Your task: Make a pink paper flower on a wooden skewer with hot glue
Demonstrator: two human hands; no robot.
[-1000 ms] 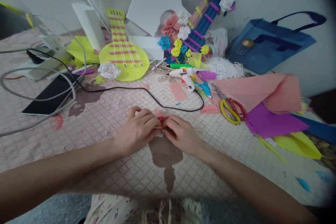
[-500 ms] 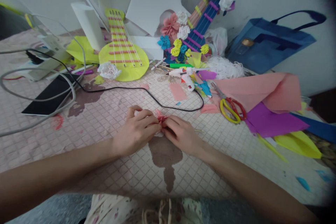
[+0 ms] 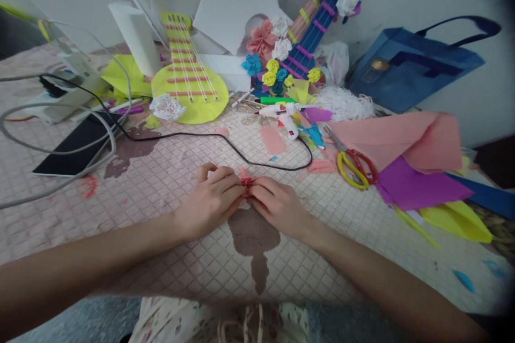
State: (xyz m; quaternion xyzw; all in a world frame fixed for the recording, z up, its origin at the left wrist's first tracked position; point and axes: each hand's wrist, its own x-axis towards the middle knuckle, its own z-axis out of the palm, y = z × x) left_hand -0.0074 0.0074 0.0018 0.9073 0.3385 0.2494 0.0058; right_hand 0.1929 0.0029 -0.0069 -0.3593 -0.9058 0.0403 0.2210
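Note:
Between my two hands is a small pink paper flower [image 3: 246,180], its folds showing above the fingertips. My left hand [image 3: 215,193] pinches it from the left, fingers curled; something small and white shows by its index finger. From the right, my right hand [image 3: 277,201] grips the same flower with thumb and fingers pressed together. Much of the flower is hidden by the fingers. Beyond the hands a white hot glue gun [image 3: 281,115] lies on the table, its black cord looping to the left. A flat pink paper piece [image 3: 272,140] lies just in front of it.
Scissors [image 3: 354,169] with yellow and red handles lie to the right, beside pink paper [image 3: 402,139] and purple paper [image 3: 422,185]. A yellow paper guitar [image 3: 191,77] and a flower-covered blue one [image 3: 309,37] stand behind. A black tablet-like slab [image 3: 76,144] and cables lie left.
Both hands stay in nearly the same place around the pink flower. Only slight finger shifts show, with a little more of the flower visible between them.

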